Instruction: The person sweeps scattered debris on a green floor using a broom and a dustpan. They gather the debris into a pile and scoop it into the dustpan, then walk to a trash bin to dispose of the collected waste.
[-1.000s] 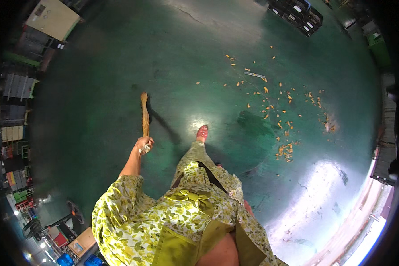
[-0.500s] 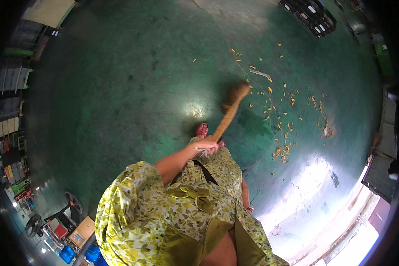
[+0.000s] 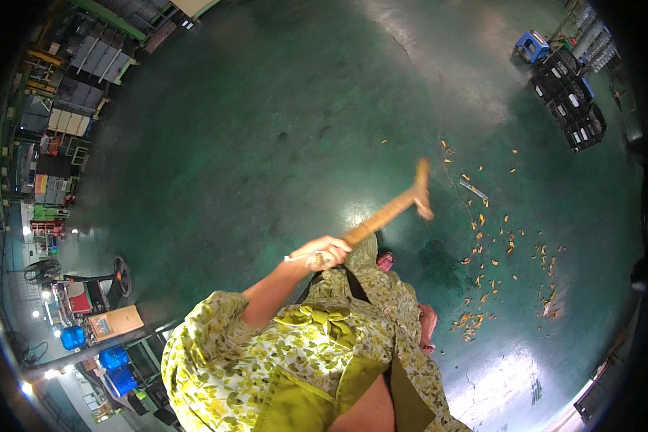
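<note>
1. Head view: our left hand (image 3: 325, 252) is wrapped in a fist round the near end of the broom (image 3: 389, 210), in front of our chest. The stick runs up and to the right from the fist, and its head hangs over the floor (image 3: 266, 129), beside the scraps (image 3: 493, 273).
2. Our right hand does not show here, so we cannot tell how it stands.
3. We judge the broom light and stiff in the stick, with a softer, springy head. One fist at the end seems enough to swing it, though a grip further down the stick would give more control. The wood looks dry, unlikely to slip.
4. The scraps look small and light, strewn to the right of our foot (image 3: 386, 261), and a pale strip (image 3: 474, 189) lies among them.
5. The dark crates (image 3: 569, 108) and a blue stool (image 3: 531, 45) stand well apart at upper right.
6. A fan (image 3: 42, 271), blue jugs (image 3: 115, 360) and shelving (image 3: 72, 93) line the left edge.
7. Nothing stands between the broom and the scraps.
</note>
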The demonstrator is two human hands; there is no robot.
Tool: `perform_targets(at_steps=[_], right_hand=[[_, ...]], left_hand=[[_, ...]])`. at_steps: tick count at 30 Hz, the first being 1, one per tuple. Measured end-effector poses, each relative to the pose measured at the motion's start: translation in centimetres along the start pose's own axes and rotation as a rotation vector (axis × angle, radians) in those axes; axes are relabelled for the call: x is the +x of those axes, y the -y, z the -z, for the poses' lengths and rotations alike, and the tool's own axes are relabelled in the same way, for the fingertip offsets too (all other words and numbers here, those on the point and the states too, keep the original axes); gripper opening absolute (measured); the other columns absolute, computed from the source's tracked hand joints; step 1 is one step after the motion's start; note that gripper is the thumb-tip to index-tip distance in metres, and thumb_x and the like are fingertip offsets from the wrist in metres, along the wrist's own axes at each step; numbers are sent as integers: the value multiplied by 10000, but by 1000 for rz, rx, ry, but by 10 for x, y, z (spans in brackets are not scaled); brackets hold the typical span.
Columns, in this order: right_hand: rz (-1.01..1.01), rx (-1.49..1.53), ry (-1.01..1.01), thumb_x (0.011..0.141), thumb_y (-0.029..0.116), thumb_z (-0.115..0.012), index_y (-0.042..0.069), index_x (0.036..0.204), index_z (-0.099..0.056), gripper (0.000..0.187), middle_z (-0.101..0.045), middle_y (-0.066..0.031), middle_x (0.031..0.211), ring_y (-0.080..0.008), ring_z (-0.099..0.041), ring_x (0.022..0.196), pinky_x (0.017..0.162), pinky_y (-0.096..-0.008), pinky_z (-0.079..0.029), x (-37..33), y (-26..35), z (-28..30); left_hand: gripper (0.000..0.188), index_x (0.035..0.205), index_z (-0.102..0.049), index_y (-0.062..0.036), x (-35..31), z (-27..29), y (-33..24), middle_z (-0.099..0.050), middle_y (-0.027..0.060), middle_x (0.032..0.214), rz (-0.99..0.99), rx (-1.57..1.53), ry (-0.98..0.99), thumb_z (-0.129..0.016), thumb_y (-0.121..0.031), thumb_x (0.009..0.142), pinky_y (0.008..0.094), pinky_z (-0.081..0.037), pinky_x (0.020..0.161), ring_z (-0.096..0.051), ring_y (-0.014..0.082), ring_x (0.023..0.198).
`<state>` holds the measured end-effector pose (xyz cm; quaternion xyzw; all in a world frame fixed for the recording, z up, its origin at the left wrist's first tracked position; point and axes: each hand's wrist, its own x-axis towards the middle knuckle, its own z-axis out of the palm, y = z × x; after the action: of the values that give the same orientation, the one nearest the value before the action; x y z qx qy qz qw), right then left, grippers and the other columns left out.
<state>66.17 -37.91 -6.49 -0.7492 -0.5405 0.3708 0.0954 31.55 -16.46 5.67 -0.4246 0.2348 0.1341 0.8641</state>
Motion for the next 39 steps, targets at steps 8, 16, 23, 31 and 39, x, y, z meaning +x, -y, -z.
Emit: perform_targets(at_steps=[8, 16, 23, 31, 39], right_hand=[[43, -9, 151, 631, -17, -546, 99, 909, -606, 308, -575, -144, 875, -311, -557, 808, 684, -394, -446, 51, 25, 42], [-269, -238, 301, 816, 229, -402, 113, 902, -538, 198, -542, -140, 942, -349, -543, 834, 652, -454, -443, 96, 88, 22], [-251, 257, 99, 713, -9, -537, 61, 1083, -496, 378, -543, -141, 993, -259, -558, 835, 661, -354, -472, 51, 158, 60], [-886, 715, -17, 718, 29, -544, 45, 1093, -509, 377, -576, -90, 975, -149, -564, 843, 614, -242, -475, -5, 106, 31], [-683, 1155, -25, 782, 407, -401, 88, 1150, -449, 489, -596, -97, 910, -244, -546, 732, 570, -390, -411, -44, 91, -28]], left_hand=[[293, 794, -344, -83, -70, -23, -22, -358, -10, 522, -996, 866, -658, -537, 83, 651, 187, -232, 273, -311, 39, 349], [101, 765, -469, 43, -136, -22, -210, -482, 80, 545, -1126, 702, -728, -385, 12, 719, 181, -396, 321, -445, 78, 392], [104, 584, -465, -72, -63, -104, -280, -425, 17, 472, -833, 1170, -909, -529, -71, 666, 270, -285, 299, -408, 110, 348], [334, 879, -443, -54, 115, -123, -226, -481, 55, 612, -907, 1571, -801, -562, -36, 567, 303, -360, 351, -476, 176, 423], [193, 727, -400, -43, 221, -140, -201, -403, 22, 439, -205, 1850, -415, -573, -16, 647, 274, -335, 290, -462, 178, 327]])
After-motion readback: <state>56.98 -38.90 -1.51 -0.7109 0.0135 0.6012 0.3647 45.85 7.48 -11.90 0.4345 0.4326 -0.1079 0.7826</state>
